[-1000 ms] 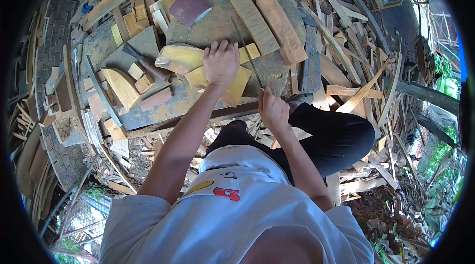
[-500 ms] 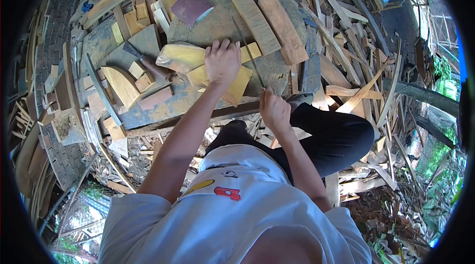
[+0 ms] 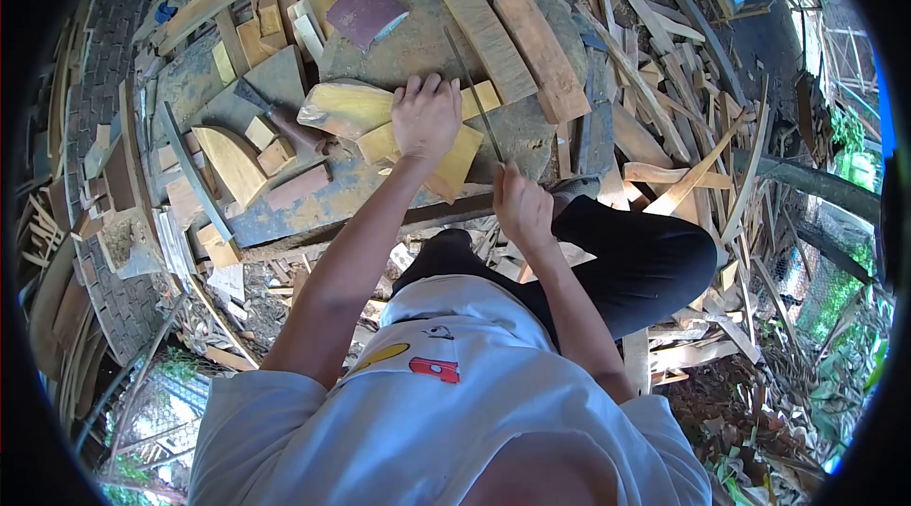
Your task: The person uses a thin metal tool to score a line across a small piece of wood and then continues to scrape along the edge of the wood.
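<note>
My left hand (image 3: 427, 117) is closed over a pale yellow wooden piece (image 3: 346, 109), pressing it down at the bench. The piece's narrow end sticks out to the right of the hand. Under it lies a flat yellow wood block (image 3: 455, 164). In my right hand (image 3: 524, 209), closed in a fist, is the near end of a thin saw (image 3: 492, 136), its long dark blade seen nearly edge-on. The blade crosses the narrow end of the yellow piece, just right of my left fingers, and points away from me. My right fist hides its handle.
On the worn workbench (image 3: 399, 55) lie two thick planks (image 3: 543, 55), a maroon sandpaper-like roll (image 3: 367, 14), a dark-bladed tool with a wooden handle (image 3: 296, 129) and a curved wood block (image 3: 231, 162). Scrap wood (image 3: 655, 88) heaps up to the right. My bent knee (image 3: 655, 264) is beside the bench.
My right hand has shifted slightly left and its wrist has turned a little, with the blade moving slightly along. My left hand and the yellow piece stay almost in place.
</note>
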`<state>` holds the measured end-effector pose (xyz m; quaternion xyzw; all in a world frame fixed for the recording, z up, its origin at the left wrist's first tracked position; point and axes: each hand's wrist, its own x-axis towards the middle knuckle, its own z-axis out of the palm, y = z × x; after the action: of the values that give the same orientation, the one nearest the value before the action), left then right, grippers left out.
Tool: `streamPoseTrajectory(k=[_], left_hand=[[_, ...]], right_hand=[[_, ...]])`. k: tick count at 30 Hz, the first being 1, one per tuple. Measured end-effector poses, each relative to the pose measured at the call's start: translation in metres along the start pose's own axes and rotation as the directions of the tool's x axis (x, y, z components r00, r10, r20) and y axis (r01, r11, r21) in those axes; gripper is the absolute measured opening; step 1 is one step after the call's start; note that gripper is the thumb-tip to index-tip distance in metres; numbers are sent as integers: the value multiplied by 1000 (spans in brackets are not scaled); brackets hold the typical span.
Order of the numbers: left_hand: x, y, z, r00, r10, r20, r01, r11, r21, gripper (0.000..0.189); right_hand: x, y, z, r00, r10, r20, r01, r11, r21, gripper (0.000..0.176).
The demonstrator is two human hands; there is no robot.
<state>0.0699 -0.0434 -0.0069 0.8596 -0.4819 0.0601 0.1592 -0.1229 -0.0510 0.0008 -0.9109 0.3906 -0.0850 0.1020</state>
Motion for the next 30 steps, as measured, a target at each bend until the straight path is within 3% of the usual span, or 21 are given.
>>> streamPoseTrajectory(k=[4, 6, 7, 9, 12, 13, 14, 16, 18, 20, 21, 23, 27, 30], left_hand=[[-1, 1, 1, 1000, -8, -19, 8, 1000, -1, 35], [0, 1, 2, 1000, -19, -21, 19, 1000, 1, 35], [0, 1, 1, 1000, -7, -15, 7, 1000, 3, 35], [0, -1, 1, 1000, 3, -5, -3, 1000, 8, 34], [-1, -1, 4, 1000, -2, -22, 2, 1000, -5, 34], [-1, -1, 5, 1000, -3, -26, 3, 1000, -7, 34], [-1, -1, 5, 999, 0, -33, -1, 1000, -11, 35], [0, -1, 5, 999, 9, -34, -9, 1000, -9, 35], [-1, -1, 4, 1000, 9, -29, -9, 1000, -3, 34], [0, -1, 4, 999, -1, -34, 0, 1000, -6, 35], [-1, 0, 5, 999, -3, -34, 2, 1000, -7, 35], [-1, -1, 5, 999, 7, -42, -7, 1000, -9, 35], [-2, -2, 4, 1000, 7, -29, -7, 1000, -14, 34], [1, 0, 4, 999, 23, -39, -23, 1000, -16, 34]], right_hand=[[45, -12, 13, 983, -79, -165, 86, 996, 34, 17], [44, -7, 25, 861, -254, -440, 157, 957, -246, 20], [38, -5, 21, 862, -257, -437, 158, 956, -249, 20], [13, -2, 5, 991, -59, -123, 62, 998, 27, 20], [-13, 0, -10, 1000, 20, -10, -19, 997, 73, 20], [-15, 3, -1, 985, -78, -156, 77, 997, -14, 20], [-6, 0, -1, 985, -75, -157, 74, 997, -12, 20], [25, -5, 1, 998, 28, 64, -31, 998, 57, 20], [47, -16, 2, 993, 73, 94, -79, 995, 61, 22], [52, -18, 9, 991, -3, -136, 12, 998, 59, 23], [47, -14, 7, 991, -5, -135, 12, 998, 58, 23], [28, -9, -5, 993, 53, 108, -65, 992, 104, 25], [-8, -4, -24, 979, 109, 174, -130, 985, 116, 26], [19, -9, -12, 986, 91, 138, -108, 986, 124, 26]])
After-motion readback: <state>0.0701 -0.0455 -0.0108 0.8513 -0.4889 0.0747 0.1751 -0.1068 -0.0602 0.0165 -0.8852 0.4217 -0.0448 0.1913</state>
